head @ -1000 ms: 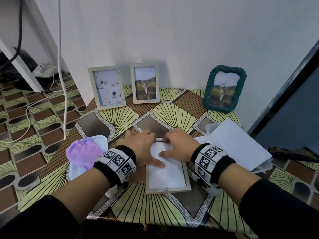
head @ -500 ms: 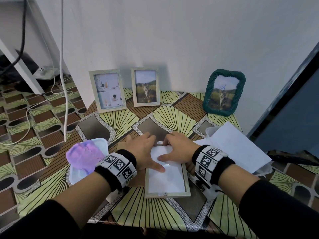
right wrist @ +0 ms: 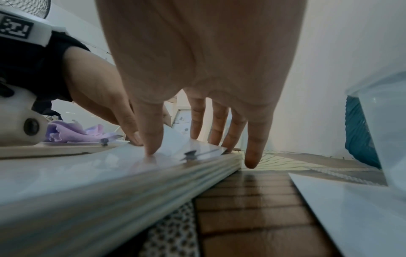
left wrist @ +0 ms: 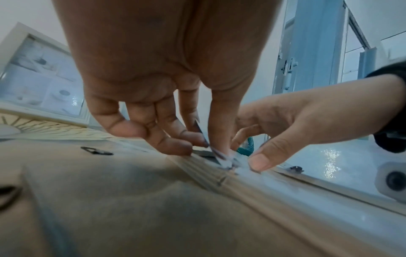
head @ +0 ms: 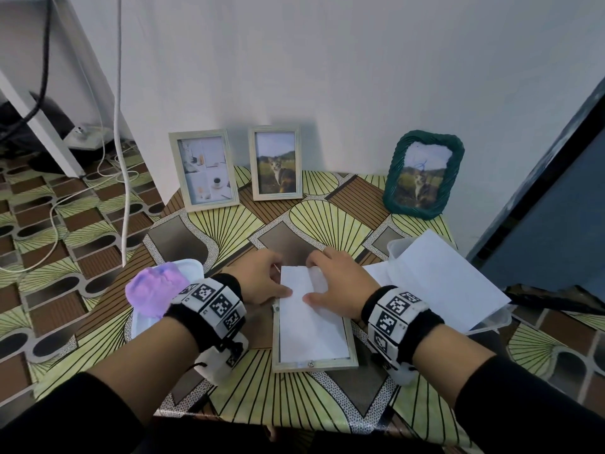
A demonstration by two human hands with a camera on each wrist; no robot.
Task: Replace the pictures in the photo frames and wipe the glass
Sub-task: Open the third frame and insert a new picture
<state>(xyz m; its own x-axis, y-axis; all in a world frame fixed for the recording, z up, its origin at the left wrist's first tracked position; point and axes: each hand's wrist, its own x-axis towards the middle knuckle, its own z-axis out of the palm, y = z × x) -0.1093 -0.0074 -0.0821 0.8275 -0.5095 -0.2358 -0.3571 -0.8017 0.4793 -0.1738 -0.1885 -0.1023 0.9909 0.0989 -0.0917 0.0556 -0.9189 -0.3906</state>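
Observation:
A pale wooden frame [head: 314, 363] lies face down near the table's front edge. A white picture [head: 311, 329] sits in it with its blank back up and its far end raised off the frame. My left hand [head: 262, 280] is at the far left corner, where thumb and fingers pinch the picture's corner [left wrist: 226, 161]. My right hand [head: 337, 280] is at the far right. Its thumb [right wrist: 151, 151] presses on the picture [right wrist: 87, 167] while its fingers [right wrist: 196, 121] reach behind the lifted far edge. A tan backing board [left wrist: 110, 191] lies under my left wrist.
A purple cloth [head: 154, 290] lies on a white tray [head: 190, 267] at the left. Two pale frames [head: 204, 172] [head: 276, 167] and a green woven frame [head: 422, 175] lean on the wall. White sheets [head: 438, 283] lie over a clear box [head: 491, 319] at the right. Cables [head: 119, 126] hang left.
The picture's far end has come up out of the frame. Both hands went from lying on it to gripping its far edge.

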